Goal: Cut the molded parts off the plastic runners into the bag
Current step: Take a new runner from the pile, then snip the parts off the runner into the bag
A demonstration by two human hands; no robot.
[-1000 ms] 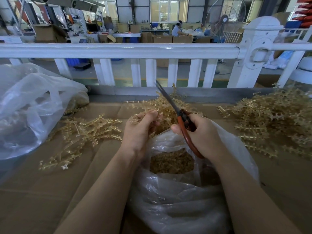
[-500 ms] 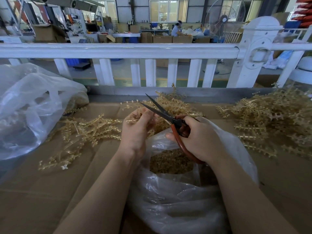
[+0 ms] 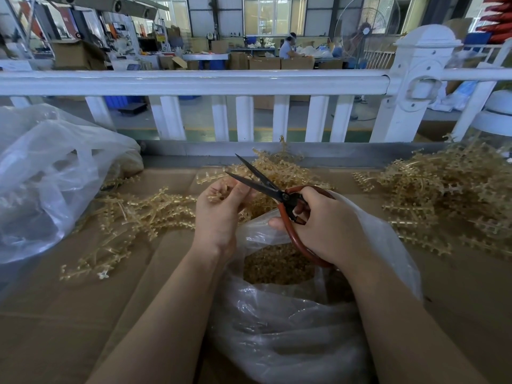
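My left hand (image 3: 219,214) pinches a small tan plastic runner (image 3: 219,194) above the mouth of a clear plastic bag (image 3: 291,322). My right hand (image 3: 324,225) grips red-handled scissors (image 3: 266,187), blades parted and pointing left at the runner by my left fingertips. The bag holds a heap of cut tan parts (image 3: 277,264). More tan runners lie in a pile just behind my hands (image 3: 279,170).
A big heap of runners (image 3: 448,195) fills the right of the cardboard-covered table (image 3: 69,314), and spent runners (image 3: 133,214) lie to the left. A large clear bag (image 3: 47,173) slumps at far left. A white railing (image 3: 194,81) borders the table's far side.
The scissors swung down from pointing up and away to pointing left at the runner, and their blades opened. My left hand lifted the runner slightly toward them.
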